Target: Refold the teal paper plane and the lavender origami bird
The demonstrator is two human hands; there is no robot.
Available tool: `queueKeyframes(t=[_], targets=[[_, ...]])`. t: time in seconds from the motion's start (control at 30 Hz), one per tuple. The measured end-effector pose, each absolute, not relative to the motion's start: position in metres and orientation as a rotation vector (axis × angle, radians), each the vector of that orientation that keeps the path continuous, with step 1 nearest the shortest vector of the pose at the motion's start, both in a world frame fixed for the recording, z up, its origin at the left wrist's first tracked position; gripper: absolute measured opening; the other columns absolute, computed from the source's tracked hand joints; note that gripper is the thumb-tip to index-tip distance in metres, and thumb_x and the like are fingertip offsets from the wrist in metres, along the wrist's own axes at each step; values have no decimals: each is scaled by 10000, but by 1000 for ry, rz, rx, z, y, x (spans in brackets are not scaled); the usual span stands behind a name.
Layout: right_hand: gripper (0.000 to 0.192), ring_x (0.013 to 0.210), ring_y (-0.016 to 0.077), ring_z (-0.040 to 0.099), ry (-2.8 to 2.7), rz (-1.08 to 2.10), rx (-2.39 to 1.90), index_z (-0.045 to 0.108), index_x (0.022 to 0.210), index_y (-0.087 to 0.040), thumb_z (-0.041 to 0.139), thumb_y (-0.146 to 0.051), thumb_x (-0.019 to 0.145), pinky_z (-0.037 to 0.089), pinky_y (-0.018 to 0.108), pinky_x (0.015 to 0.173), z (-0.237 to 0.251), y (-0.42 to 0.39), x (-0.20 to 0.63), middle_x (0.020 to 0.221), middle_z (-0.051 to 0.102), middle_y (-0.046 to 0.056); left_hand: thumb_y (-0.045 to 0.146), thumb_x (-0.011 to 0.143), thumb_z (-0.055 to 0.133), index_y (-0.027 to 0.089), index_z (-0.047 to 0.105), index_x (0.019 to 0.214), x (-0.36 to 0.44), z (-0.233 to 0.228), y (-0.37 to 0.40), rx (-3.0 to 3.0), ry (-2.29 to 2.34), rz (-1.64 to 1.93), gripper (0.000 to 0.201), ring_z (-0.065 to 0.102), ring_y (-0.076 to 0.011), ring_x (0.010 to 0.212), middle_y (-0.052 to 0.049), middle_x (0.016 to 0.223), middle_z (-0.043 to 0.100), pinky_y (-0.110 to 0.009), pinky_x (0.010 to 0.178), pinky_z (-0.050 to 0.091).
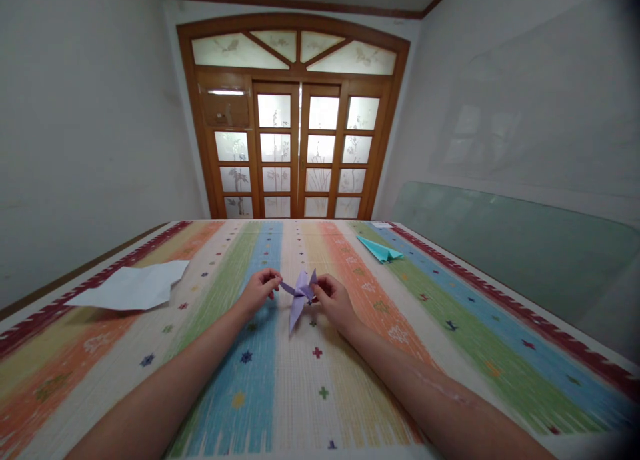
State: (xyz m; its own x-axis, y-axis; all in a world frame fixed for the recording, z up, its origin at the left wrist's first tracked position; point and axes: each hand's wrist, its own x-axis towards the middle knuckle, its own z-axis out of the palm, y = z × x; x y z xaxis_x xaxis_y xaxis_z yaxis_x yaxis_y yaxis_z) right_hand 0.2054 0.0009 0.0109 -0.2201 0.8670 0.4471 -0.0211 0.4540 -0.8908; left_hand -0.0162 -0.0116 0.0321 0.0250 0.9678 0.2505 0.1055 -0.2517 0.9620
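forearms: both stretched out over the striped mat (500,327), hands meeting mid-table
left hand (259,290): fingertips pinched on one wing tip of the purple paper bird (300,293)
right hand (334,299): pinched on the other side, near the body
bird: held just above the mat between both hands, tail pointing toward the camera
tip: looks like wing-spreading; pull evenly and gently, grip near the creases so nothing tears
further: white paper (131,287) left, teal folded paper (380,249) right
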Motion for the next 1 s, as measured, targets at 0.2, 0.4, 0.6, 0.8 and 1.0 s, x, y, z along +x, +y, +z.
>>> queueKeyframes(t=[0.2, 0.4, 0.6, 0.8, 1.0], targets=[[215, 752, 188, 645, -1478, 1055, -695, 625, 892, -210, 645, -421, 850, 578, 343, 660, 17, -3, 204, 813, 639, 19, 362, 763, 586, 190, 581, 830, -16, 36, -16, 1425, 1308, 1365, 185, 515, -106, 509, 14, 665, 571, -184, 429, 335], [241, 809, 180, 643, -1272, 1198, -667, 622, 880, -199, 686, -422, 814, 603, 378, 739, 15, 4, 207, 880, 641, 24, 315, 772, 551, 187, 582, 851, -19, 30, -11, 1470, 1349, 1367, 153, 511, -109, 526, 2, 705, 578, -192, 449, 353], [215, 799, 177, 668, -988, 1419, -633, 589, 857, -210, 730, -345, 767, 592, 369, 766, 12, 13, 213, 865, 683, 20, 306, 752, 599, 183, 614, 790, -20, 21, -5, 1633, 1333, 1337, 129, 524, -142, 630, -4, 713, 563, -228, 550, 412], [193, 844, 200, 691, -850, 1523, -592, 585, 868, -223, 722, -291, 751, 582, 370, 801, 15, 15, 216, 902, 712, 24, 264, 763, 611, 182, 652, 788, -17, 22, -9, 1832, 1365, 1294, 94, 568, -184, 755, -41, 788, 629, -267, 658, 426], [142, 826, 189, 697, -750, 1603, -527, 617, 864, -225, 716, -230, 762, 578, 373, 845, 14, 19, 217, 852, 721, 13, 257, 795, 606, 193, 669, 814, -14, 22, -14, 2075, 1363, 1207, 92, 586, -184, 774, -52, 844, 638, -264, 658, 434]])
